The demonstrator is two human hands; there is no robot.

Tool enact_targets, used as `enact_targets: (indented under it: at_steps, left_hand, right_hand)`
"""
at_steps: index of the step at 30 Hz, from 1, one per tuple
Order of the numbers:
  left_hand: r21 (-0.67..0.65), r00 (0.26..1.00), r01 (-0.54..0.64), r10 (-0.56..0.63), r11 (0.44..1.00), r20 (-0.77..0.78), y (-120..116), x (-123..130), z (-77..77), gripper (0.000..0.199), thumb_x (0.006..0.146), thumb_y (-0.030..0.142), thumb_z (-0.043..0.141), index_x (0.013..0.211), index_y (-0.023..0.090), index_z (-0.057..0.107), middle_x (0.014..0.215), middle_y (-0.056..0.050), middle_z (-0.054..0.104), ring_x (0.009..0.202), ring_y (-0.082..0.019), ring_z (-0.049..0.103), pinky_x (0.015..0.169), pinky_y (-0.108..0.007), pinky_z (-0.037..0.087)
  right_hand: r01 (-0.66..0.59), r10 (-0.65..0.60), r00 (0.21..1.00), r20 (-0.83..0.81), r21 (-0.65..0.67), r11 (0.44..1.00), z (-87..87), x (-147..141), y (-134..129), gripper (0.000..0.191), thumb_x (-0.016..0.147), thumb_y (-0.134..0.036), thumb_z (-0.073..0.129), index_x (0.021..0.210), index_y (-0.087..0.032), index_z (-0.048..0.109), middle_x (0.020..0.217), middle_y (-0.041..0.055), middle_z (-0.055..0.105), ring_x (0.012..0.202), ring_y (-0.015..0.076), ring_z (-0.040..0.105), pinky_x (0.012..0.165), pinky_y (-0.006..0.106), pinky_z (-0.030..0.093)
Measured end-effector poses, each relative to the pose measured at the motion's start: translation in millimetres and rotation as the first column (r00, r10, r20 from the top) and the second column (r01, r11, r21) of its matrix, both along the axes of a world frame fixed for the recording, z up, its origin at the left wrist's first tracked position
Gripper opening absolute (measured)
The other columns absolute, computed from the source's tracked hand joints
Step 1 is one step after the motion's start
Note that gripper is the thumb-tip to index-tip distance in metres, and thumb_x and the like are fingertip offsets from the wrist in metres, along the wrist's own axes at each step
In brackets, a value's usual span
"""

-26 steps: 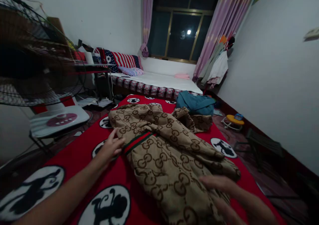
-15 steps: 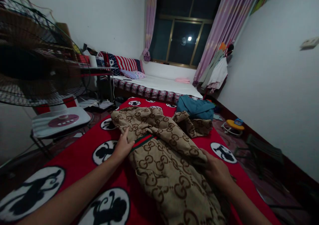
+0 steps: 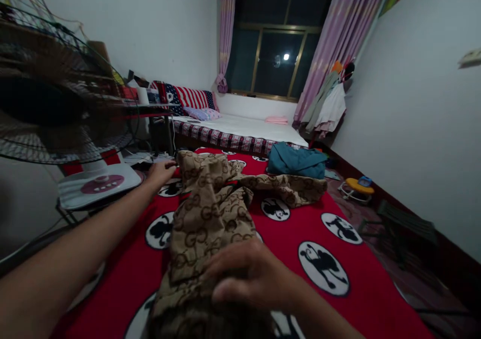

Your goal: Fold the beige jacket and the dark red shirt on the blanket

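Observation:
A tan jacket [image 3: 195,229] with a brown monogram print lies folded lengthwise on a red blanket [image 3: 289,294] with black-and-white round figures. One sleeve [image 3: 296,189] stretches out to the right. My right hand [image 3: 255,274] rests over the near part of the jacket, its thumb apart from its fingers. At the jacket's far left edge is my left hand [image 3: 163,173], fingers stretched toward the cloth; whether they touch it is not clear. Beyond the sleeve lies a folded teal garment [image 3: 295,159], close against it.
A fan [image 3: 45,103] stands at the left by a small seat [image 3: 101,184]. Behind are a bed [image 3: 240,128] and a cluttered desk [image 3: 150,106]. A yellow stool [image 3: 356,186] and a dark folding stool [image 3: 406,224] stand on the right-hand floor.
The jacket's right side has been folded over to the left, making it narrower, and the sleeve now lies straighter. My right hand moved left and nearer; my left hand moved farther away and left.

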State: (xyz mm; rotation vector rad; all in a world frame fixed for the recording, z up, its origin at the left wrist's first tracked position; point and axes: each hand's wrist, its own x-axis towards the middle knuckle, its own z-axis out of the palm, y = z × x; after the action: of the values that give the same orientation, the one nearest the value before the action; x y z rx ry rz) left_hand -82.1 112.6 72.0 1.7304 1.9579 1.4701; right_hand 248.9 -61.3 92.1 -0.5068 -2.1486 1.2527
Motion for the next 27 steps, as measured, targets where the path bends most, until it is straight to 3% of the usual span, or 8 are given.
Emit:
enact_targets:
  at_steps: [3,6,9,13,16,19,23,27]
  left_hand:
    - [-0.064,1.0,0.024,-0.025,0.998,-0.015,-13.3,19.7,10.5,0.037,0.084,0.037,0.052,0.102,0.008,0.066,0.104,-0.014,0.07,0.101,-0.028,0.063,0.094,-0.041,0.047]
    - [-0.13,0.967,0.228,-0.24,0.965,-0.09,-33.6,74.1,3.7,0.066,0.08,0.057,0.055,0.13,0.014,0.054,0.124,-0.014,0.061,0.113,-0.03,0.059,0.097,-0.04,0.046]
    - [-0.201,0.89,0.309,-0.357,0.93,-0.282,-53.4,123.3,-21.2,0.103,0.064,0.056,0.073,0.15,0.023,0.027,0.15,-0.015,0.034,0.133,-0.036,0.04,0.106,-0.044,0.038]
    - [-0.335,0.835,0.259,-0.384,0.906,-0.394,-62.8,137.1,-46.6,0.094,0.067,0.044,0.073,0.149,0.026,0.03,0.151,-0.015,0.03,0.136,-0.035,0.037,0.108,-0.045,0.035]
    - [-0.213,0.892,0.011,-0.106,0.977,-0.44,-54.7,117.9,-43.5,0.094,0.067,0.053,0.073,0.148,0.029,0.031,0.157,-0.016,0.018,0.141,-0.041,0.025,0.11,-0.054,0.028]
    - [-0.224,0.943,-0.231,0.162,0.947,-0.291,-37.6,99.3,-35.4,0.114,0.063,0.062,0.073,0.152,0.02,0.016,0.157,-0.023,0.011,0.142,-0.044,0.018,0.109,-0.056,0.029]
    - [-0.419,0.993,-0.103,0.07,0.902,-0.094,-16.4,104.3,-42.0,0.127,0.064,0.066,0.07,0.151,0.006,0.001,0.149,-0.029,0.03,0.137,-0.038,0.035,0.106,-0.044,0.037]
    - [-0.438,0.976,0.017,-0.111,0.899,-0.189,-16.4,132.5,-54.3,0.11,0.063,0.069,0.069,0.149,0.016,0.024,0.132,-0.022,0.056,0.119,-0.039,0.055,0.093,-0.044,0.046]
  right_hand:
    - [0.526,-0.524,0.845,-0.103,-0.009,0.85,-29.3,11.3,50.4,0.027,0.082,-0.038,0.063,0.101,-0.02,0.071,0.102,0.0072,0.071,0.096,0.0213,0.064,0.085,0.033,0.051]
    - [0.73,-0.726,0.684,-0.071,0.053,0.682,-65.1,17.1,94.3,0.051,0.071,-0.038,0.07,0.117,-0.019,0.062,0.116,0.0115,0.063,0.106,0.0258,0.059,0.095,0.041,0.047]
    - [0.71,-0.71,0.704,-0.009,0.045,0.703,-100.6,10.5,107.2,0.077,0.064,-0.034,0.072,0.135,-0.019,0.046,0.132,0.0133,0.055,0.119,0.0279,0.053,0.102,0.045,0.041]
    - [0.647,-0.648,0.761,-0.036,-0.046,0.761,-126.5,2.7,102.9,0.078,0.062,-0.023,0.064,0.137,-0.017,0.043,0.13,0.0118,0.057,0.119,0.0261,0.055,0.102,0.041,0.042]
    - [0.595,-0.607,0.789,-0.1,-0.124,0.794,-125.0,2.9,100.9,0.061,0.063,-0.019,0.055,0.123,-0.015,0.055,0.115,0.0092,0.067,0.106,0.0241,0.063,0.095,0.038,0.048]
    - [0.647,-0.645,0.75,-0.144,-0.039,0.761,-115.3,1.0,88.0,0.053,0.066,-0.016,0.049,0.118,-0.015,0.06,0.112,0.009,0.069,0.104,0.0234,0.064,0.094,0.037,0.049]
    - [0.629,-0.619,0.777,-0.116,0.204,0.75,-95.0,-2.5,44.1,0.057,0.068,-0.009,0.046,0.124,-0.015,0.057,0.119,0.012,0.065,0.112,0.0231,0.06,0.097,0.037,0.047]
    - [0.359,-0.461,0.869,0.182,0.41,0.839,-55.7,13.7,14.2,0.038,0.072,-0.011,0.051,0.105,-0.022,0.067,0.094,0.005,0.069,0.087,0.0186,0.065,0.08,0.028,0.051]
